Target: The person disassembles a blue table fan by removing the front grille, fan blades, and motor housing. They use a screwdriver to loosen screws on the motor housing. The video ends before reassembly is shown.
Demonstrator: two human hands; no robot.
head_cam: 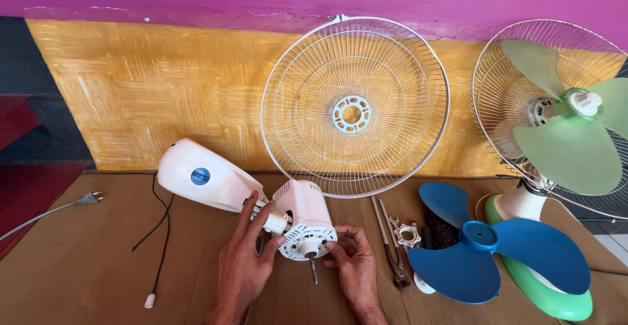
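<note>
Low in the centre of the frame, two bare hands meet on a white fan motor housing (303,219) that lies on its side on a brown table (78,266). The left hand (245,263) reaches up from the bottom edge, its long fingers curled around the narrow neck where the housing joins the fan's body, gripping it. The right hand (353,263) comes in just beside it, fingertips pinched against the round, slotted front face of the housing, close to the bare metal shaft (313,267) that pokes toward the viewer. Whether the right hand grips something small there cannot be told.

To do this handling well, it seems wise to keep the left hand steadying the neck so the housing cannot roll, and to let the right fingertips work gently around the thin shaft without bending it.

The housing is smooth, glossy plastic, boxy with rounded corners. To its left stretches the fan's white base (203,178), pear-shaped, with a blue round button. A thin black cord (160,233) trails from it down the table; a grey plug (88,199) lies at the left edge.

Leaning against the rough yellow wall, upper centre, stands a round white wire grille (355,106). Right of the hands lie metal pliers (392,253), a white ring nut (408,235), and a glossy blue three-blade propeller (487,243). At far right stands a second fan with pale green blades (569,129).
</note>
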